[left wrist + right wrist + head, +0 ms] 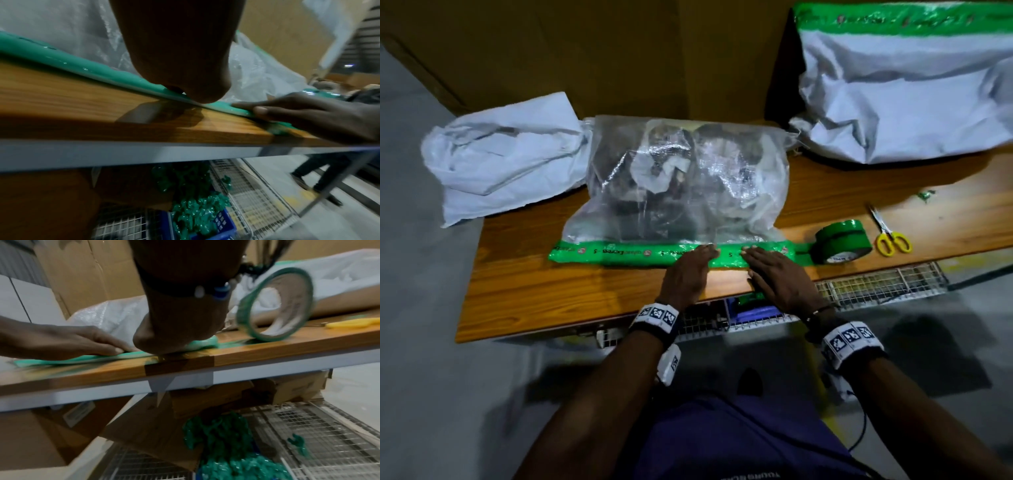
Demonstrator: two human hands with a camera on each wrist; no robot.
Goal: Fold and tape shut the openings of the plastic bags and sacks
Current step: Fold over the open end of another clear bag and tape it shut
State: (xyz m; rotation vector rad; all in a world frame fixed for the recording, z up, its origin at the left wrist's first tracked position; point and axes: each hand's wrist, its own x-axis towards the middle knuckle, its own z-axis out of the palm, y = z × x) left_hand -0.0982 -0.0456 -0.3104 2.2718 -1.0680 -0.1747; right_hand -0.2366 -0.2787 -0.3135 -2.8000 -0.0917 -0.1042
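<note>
A clear woven plastic sack (685, 181) full of dark items lies on the wooden table (571, 291). A green printed tape strip (619, 255) runs along its folded near edge and stays joined to the green tape roll (840, 241) at the right. My left hand (690, 270) lies flat with straight fingers pressing the strip near its middle. My right hand (774, 274) presses flat just to the right of it. In the left wrist view the right hand (304, 113) rests on the green strip (61, 60). In the right wrist view the tape roll (275, 305) stands on edge.
Yellow-handled scissors (888, 233) lie right of the roll. A crumpled white sack (503, 154) sits at the left, and a large white sack with a green-taped top (907, 92) at the back right. Cardboard boxes stand behind. Wire baskets (876, 284) with green tape scraps sit under the table.
</note>
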